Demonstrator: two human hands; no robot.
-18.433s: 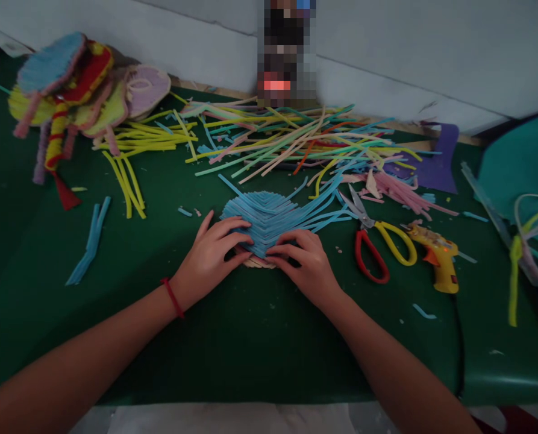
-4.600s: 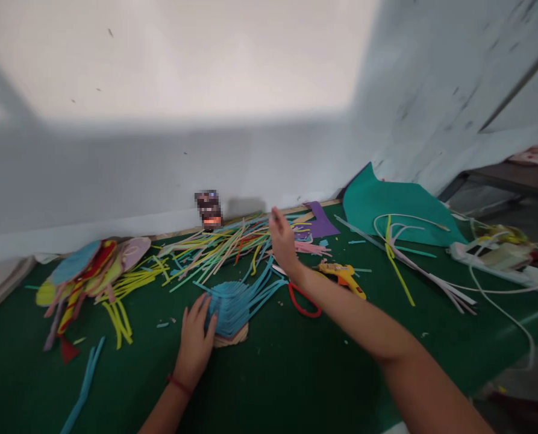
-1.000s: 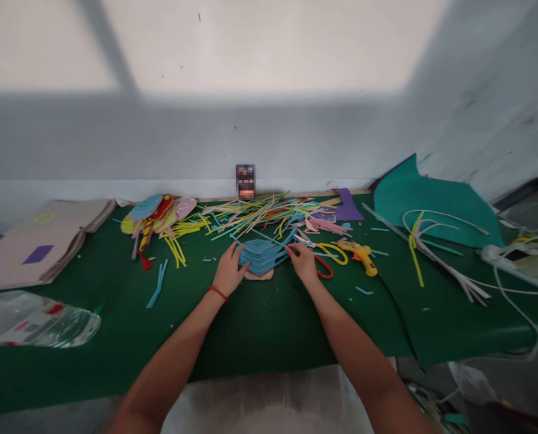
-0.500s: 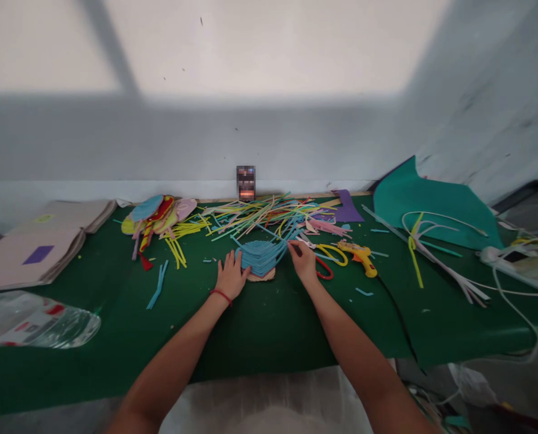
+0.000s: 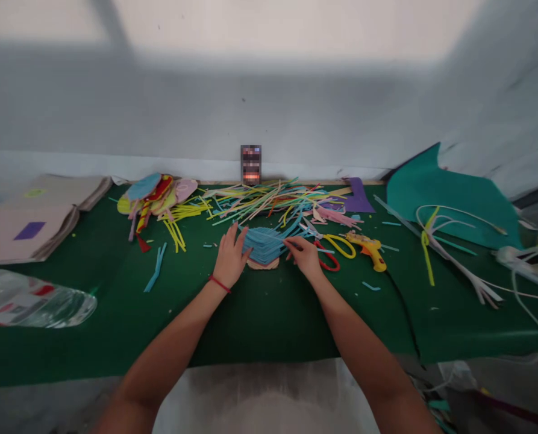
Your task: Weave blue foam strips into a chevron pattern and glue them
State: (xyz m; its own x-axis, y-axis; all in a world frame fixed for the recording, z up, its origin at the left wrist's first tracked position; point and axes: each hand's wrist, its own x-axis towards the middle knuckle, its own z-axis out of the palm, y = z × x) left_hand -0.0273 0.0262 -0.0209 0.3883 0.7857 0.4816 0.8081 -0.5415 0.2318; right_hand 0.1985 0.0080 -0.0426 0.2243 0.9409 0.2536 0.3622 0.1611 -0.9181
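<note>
Okay so the left hand (image 5: 231, 256) is resting, fingers spread, on the left edge of a blue strip-covered craft piece (image 5: 262, 250) sitting between both hands. The right hand (image 5: 305, 258) is pinching a thin light-blue strip (image 5: 275, 239). Scissors (image 5: 340, 246) and a yellow glue gun (image 5: 376, 256) are lying just right of it.

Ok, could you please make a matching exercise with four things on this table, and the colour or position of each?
1. woven piece
2. scissors
3. glue gun
4. bottle

A. transparent, lying on its side
B. blue, between left hand and right hand
C. partly red, partly yellow
D. mostly yellow, right of the scissors

Right pairs: 1-B, 2-C, 3-D, 4-A.
</note>
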